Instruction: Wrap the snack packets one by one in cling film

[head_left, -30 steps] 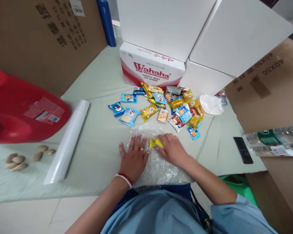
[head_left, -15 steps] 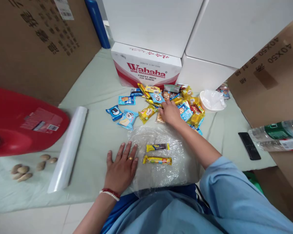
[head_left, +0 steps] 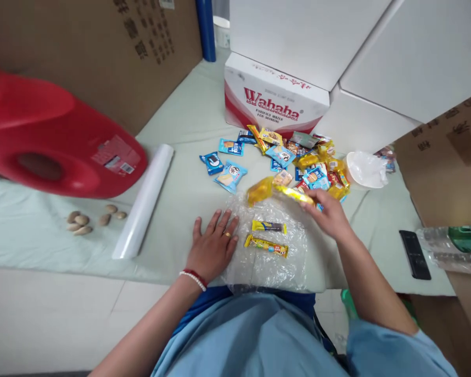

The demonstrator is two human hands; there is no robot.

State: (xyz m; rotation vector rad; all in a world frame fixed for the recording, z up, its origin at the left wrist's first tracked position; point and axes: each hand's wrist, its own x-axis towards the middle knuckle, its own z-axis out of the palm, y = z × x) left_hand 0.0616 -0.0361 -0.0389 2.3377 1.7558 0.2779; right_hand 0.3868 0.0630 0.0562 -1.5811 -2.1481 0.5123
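My left hand lies flat with fingers spread, on the table at the left edge of a sheet of clear plastic film. Between the fingertips of my right hand is the end of a yellow snack bar, held above the far part of the film. Just left of its tip is a blurred yellow snack packet. Two wrapped bars rest on the film, a yellow and dark one and a yellow one nearer me. Behind them is a pile of wrapped snacks.
A Wahaha carton stands behind the snacks, a white bowl to their right. At left are a roll of film, a red jug and several brown lumps. A phone and plastic bottles are at right.
My right hand has drawn back from the pile towards me and to the right, now holding a yellow bar. The view has shifted left; my left hand stays flat.
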